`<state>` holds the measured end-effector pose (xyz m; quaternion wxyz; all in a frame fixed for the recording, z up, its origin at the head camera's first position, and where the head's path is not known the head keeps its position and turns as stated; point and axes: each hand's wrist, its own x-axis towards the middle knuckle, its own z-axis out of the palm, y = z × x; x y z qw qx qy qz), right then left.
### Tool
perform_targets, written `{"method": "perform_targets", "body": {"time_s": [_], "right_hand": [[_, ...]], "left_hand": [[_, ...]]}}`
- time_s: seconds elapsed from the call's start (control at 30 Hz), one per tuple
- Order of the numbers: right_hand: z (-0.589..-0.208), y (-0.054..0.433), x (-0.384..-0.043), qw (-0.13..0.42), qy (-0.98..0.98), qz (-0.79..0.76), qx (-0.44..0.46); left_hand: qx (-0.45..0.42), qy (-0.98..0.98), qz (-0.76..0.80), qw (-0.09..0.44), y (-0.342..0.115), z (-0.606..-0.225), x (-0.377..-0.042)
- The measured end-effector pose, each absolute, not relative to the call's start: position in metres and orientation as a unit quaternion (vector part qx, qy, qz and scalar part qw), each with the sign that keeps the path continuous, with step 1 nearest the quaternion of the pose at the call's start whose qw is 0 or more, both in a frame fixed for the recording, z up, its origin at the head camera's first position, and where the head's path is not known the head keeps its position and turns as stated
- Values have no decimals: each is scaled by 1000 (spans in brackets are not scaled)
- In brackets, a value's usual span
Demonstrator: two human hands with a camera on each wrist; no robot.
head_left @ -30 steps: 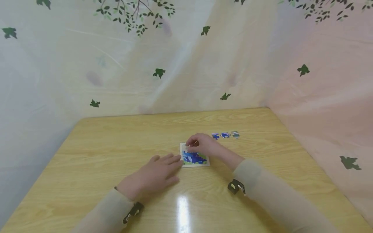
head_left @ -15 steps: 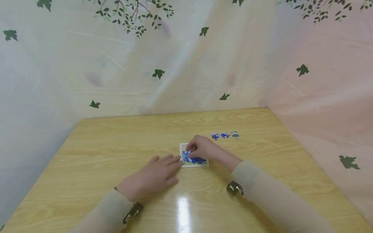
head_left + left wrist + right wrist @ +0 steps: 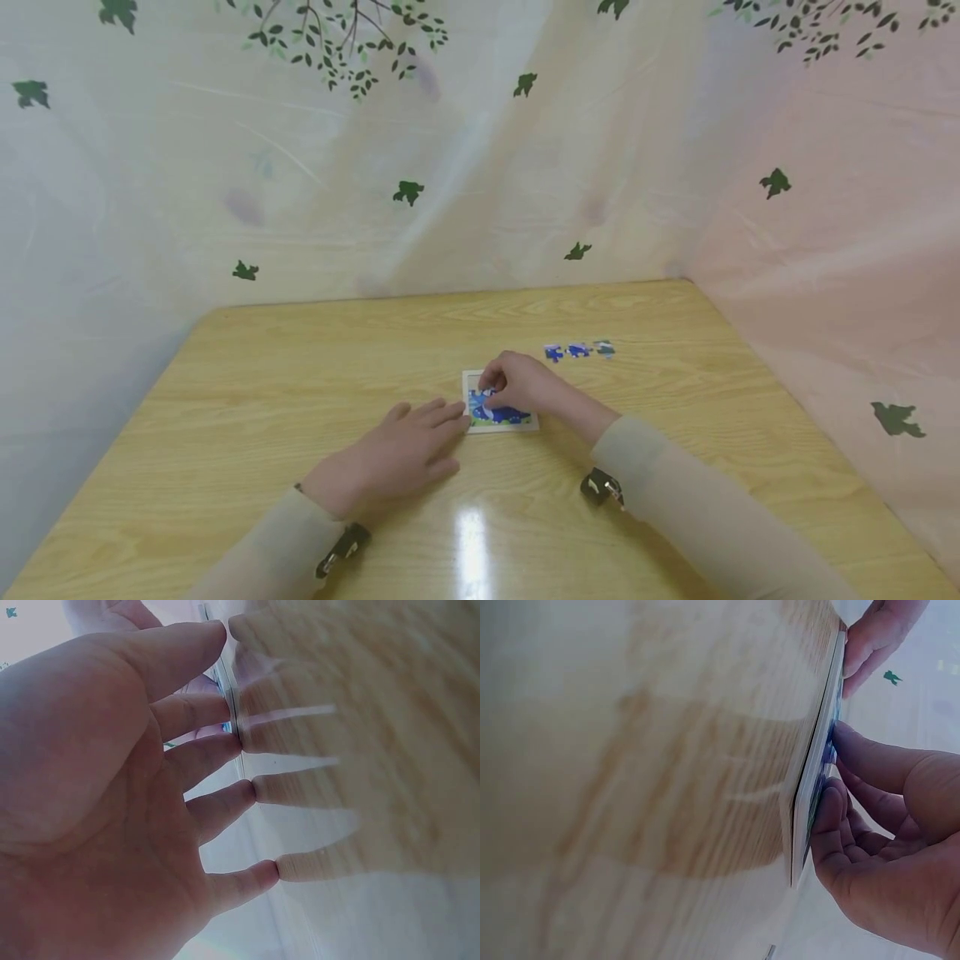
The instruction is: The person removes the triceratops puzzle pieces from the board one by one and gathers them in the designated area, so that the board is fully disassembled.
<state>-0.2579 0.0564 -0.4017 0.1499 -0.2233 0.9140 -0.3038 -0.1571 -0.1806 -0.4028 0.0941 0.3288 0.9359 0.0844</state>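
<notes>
A small square jigsaw puzzle [image 3: 510, 417] with a white border and a blue picture lies flat on the wooden table. My right hand [image 3: 525, 385] is over its upper part, thumb and fingertips bent together at a blue puzzle piece [image 3: 830, 754], mostly hidden by the fingers. My left hand [image 3: 405, 446] lies palm down with fingers spread and fairly straight, its fingertips at the puzzle's left edge. In the left wrist view, the left fingertips [image 3: 262, 871] touch the glossy tabletop.
Three loose puzzle pieces [image 3: 577, 350] lie in a row beyond the right hand. The wooden table [image 3: 300, 358] ends at a pale curtain [image 3: 322, 208] printed with leaves and birds. Each wrist carries a small dark camera [image 3: 602, 487].
My right hand has come slightly down and its thumb has moved lower over the puzzle. The left hand and the three loose pieces stay put.
</notes>
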Motion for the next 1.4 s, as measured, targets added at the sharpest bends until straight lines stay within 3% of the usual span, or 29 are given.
{"method": "perform_targets", "body": {"time_s": [1.4], "right_hand": [[-400,65,-256,145,879,-392,-230]], "left_hand": [[337,934,79,85,-181,-403,-156]]}}
